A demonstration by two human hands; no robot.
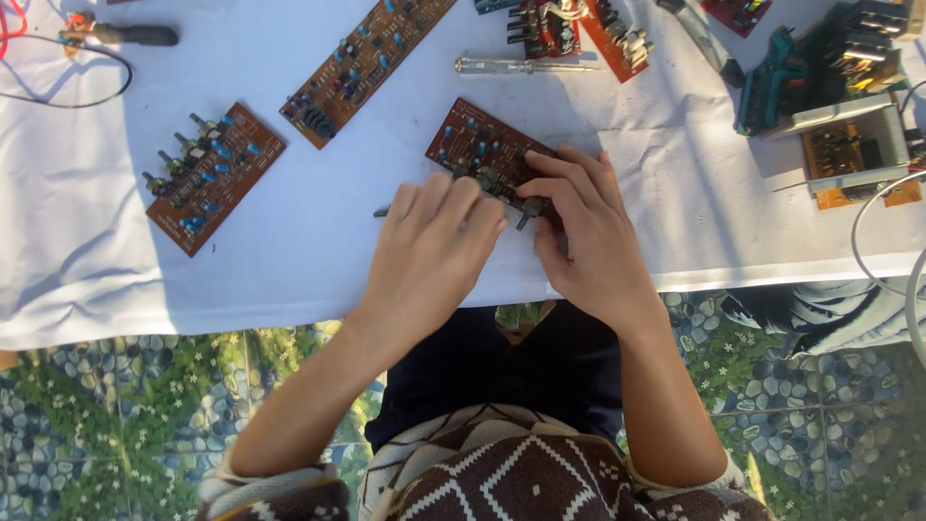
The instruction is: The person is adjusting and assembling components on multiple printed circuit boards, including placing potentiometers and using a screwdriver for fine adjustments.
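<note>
- On the white cloth [289, 241] near the table's front edge, a brown circuit board [473, 145] is lain flat, tilted on a diagonal, its near end covered by both hands.
- The right hand [584, 241] is laid over the board's right end, fingers bent and pressed on the row of knobbed parts along its edge; the thumb is set against the near side.
- The left hand [429, 251] is placed palm down just beside the right one, fingers curled at the board's near edge; a thin dark tip [382, 211] is seen poking out from under it, and whether it is gripped cannot be told.
- The two hands are kept close together, fingertips almost touching over the board.
- To the left, well apart, a second board with a row of knobs [212, 178] is rested, and a long narrow board [362, 63] is laid further back.
- Behind the hands, a clear-handled screwdriver [521, 67] is lain on the cloth.
- At the right, a metal-framed assembly with orange boards [854, 150] is set.
</note>
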